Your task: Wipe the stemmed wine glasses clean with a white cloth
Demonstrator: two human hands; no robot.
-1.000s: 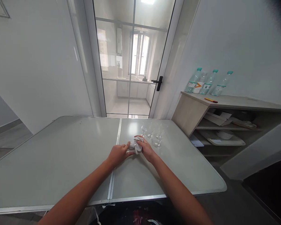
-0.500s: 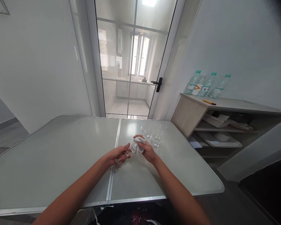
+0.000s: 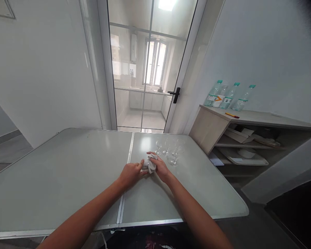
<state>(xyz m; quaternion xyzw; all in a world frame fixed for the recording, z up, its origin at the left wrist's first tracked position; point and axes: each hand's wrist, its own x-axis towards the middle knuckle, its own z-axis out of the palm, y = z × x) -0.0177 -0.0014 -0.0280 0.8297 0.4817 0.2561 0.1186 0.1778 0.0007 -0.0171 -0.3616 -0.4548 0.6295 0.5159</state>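
My left hand (image 3: 131, 172) is closed around a small stemmed glass (image 3: 144, 166), mostly hidden by my fingers. My right hand (image 3: 160, 167) presses a crumpled white cloth (image 3: 151, 162) against that glass, fingers wrapped round the cloth. Both hands meet just right of the seam in the grey folding table (image 3: 67, 166). Several more clear stemmed glasses (image 3: 168, 150) stand upright in a cluster just beyond my right hand.
A glass door with a black handle (image 3: 175, 94) stands behind the table. To the right a wooden shelf unit (image 3: 248, 135) holds papers, with three water bottles (image 3: 229, 97) and an orange pen (image 3: 232, 115) on top.
Half a second ago my left hand was turned palm up with the glass's foot showing; now it is turned palm down and the glass is covered again. The cloth stays pressed to the glass.
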